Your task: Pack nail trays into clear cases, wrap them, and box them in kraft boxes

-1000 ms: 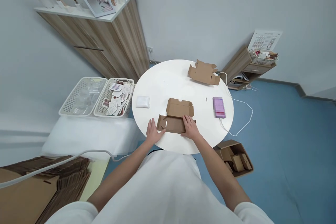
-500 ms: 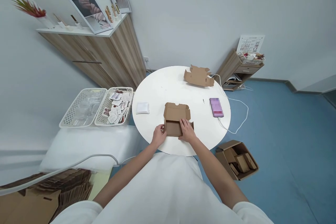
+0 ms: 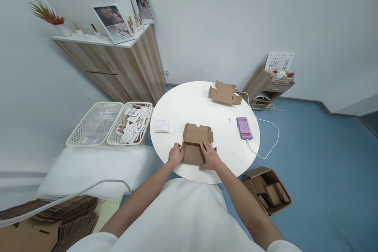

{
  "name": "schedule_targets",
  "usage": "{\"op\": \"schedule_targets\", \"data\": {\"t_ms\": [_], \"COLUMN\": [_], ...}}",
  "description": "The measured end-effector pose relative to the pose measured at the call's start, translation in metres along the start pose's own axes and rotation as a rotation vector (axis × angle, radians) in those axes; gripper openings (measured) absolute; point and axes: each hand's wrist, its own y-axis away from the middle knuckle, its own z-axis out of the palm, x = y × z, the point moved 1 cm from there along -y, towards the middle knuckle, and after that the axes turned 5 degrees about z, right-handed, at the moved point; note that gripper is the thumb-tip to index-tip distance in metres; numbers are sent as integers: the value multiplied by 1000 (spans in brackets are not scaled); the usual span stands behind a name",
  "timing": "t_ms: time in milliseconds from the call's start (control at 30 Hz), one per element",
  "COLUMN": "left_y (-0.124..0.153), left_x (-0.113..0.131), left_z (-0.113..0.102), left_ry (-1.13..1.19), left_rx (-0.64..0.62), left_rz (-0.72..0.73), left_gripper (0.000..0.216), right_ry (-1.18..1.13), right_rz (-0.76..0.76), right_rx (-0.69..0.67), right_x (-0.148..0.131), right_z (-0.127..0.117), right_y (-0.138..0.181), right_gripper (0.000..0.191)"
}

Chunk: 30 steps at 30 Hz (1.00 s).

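A small brown cardboard box [image 3: 193,153] lies with its lid raised on the near part of the round white table [image 3: 177,104]; its tray looks bare inside. The lid panel [image 3: 197,134] leans away from me, with side flaps and a notch at its far edge. My left hand [image 3: 176,154] is closed on the box's left side wall, fingers bent at the edge. Over the right side wall lies my right hand [image 3: 210,156], fingers reaching into the tray and thumb near the front right corner. That hand covers much of the right end.
An unfolded cardboard blank [image 3: 225,93] rests at the table's far right. A cabled phone [image 3: 244,128] lies right, a white packet [image 3: 162,126] left. White baskets [image 3: 109,141] stand left. A carton of small boxes [image 3: 256,185] is on the floor; flattened cardboard [image 3: 32,234] is stacked lower left.
My left hand has closed in on the box's left wall, its fingers less apart from it. The right hand stays at the right side. The whole view has shifted slightly with my head.
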Motion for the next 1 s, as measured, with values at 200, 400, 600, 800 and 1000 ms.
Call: {"op": "schedule_targets", "data": {"t_ms": [200,400,600,800,1000], "left_y": [-6,5,12,-4,-3], "left_x": [6,6,0,2,1], "left_z": [-1,0,-10,-7,-4], "left_ry": [-183,-139,-160,-249,-185], "left_rx": [-51,-52,-216,-309,-320], "left_rz": [34,156,383,361,329], "left_gripper": [15,31,108,120,125], "right_ry": [21,17,-2,-113,-581], "right_rz": [-2,11,9,-62,392], "right_rx": [7,19,7,66,418], "right_x": [-3,-2,-2,0,24], "right_z": [-2,0,-3,-9,2], "right_y": [2,6,6,16,43], "right_gripper": [119,113,112,106,74]}}
